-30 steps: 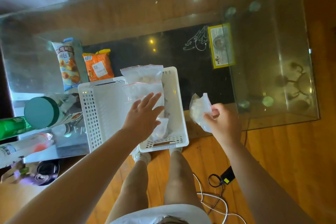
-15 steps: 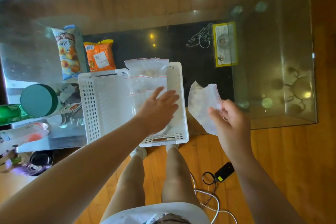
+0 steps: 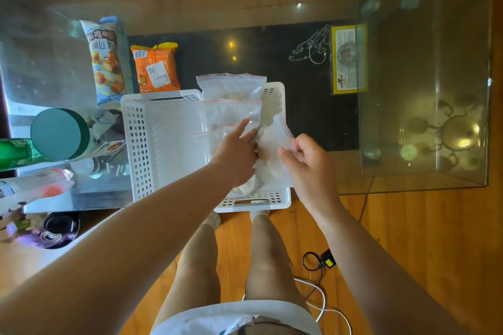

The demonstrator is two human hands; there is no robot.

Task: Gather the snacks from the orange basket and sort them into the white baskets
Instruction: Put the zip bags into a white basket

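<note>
- The right hand (image 3: 310, 168) is pinching a clear snack bag (image 3: 275, 141), having carried it from beyond the basket's right side to over the white basket (image 3: 152, 144) at the table's near edge.
- The left hand (image 3: 236, 155), fingers straight, is now touching that bag beside the bags stacked (image 3: 231, 111) inside.
- Judging from this, placement is imminent.

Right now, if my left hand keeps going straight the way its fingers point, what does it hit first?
Probably the clear zip bags stacked in the white basket. Your left hand points up and right at them, fingertips apparently almost touching; depth is unclear.
</note>
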